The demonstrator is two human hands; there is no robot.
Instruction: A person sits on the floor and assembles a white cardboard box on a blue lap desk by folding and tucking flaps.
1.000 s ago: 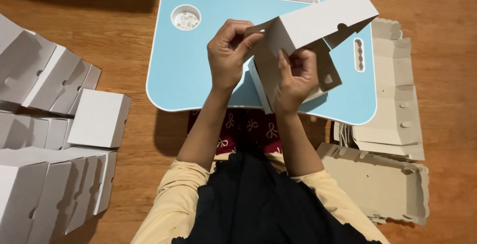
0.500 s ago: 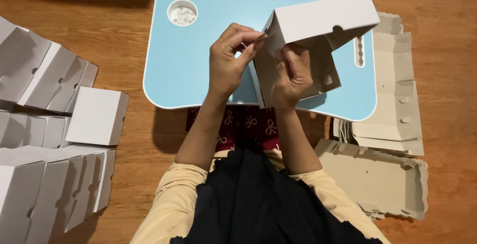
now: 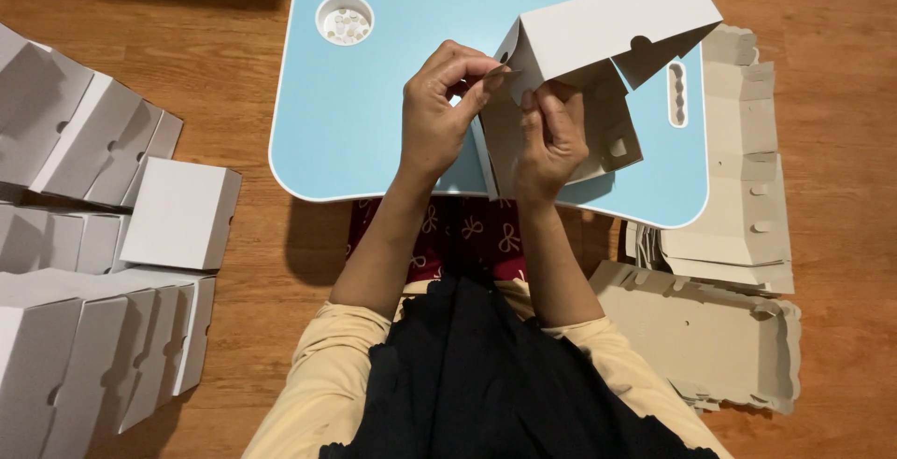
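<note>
While the left hand (image 3: 441, 108) pinches a corner flap of the box (image 3: 598, 57) between thumb and fingertips, the right hand (image 3: 553, 136) grips the box's lower panel; the box is half folded, held tilted above the blue tray (image 3: 374, 113); the tray's round cup (image 3: 344, 20) holds what may be small scraps; folded boxes (image 3: 103, 235) are stacked left; flat blanks (image 3: 738, 197) lie right.

one head-worn view looks steeply down, close over the blue lap table (image 3: 374, 94) and wooden floor (image 3: 187, 10).
</note>
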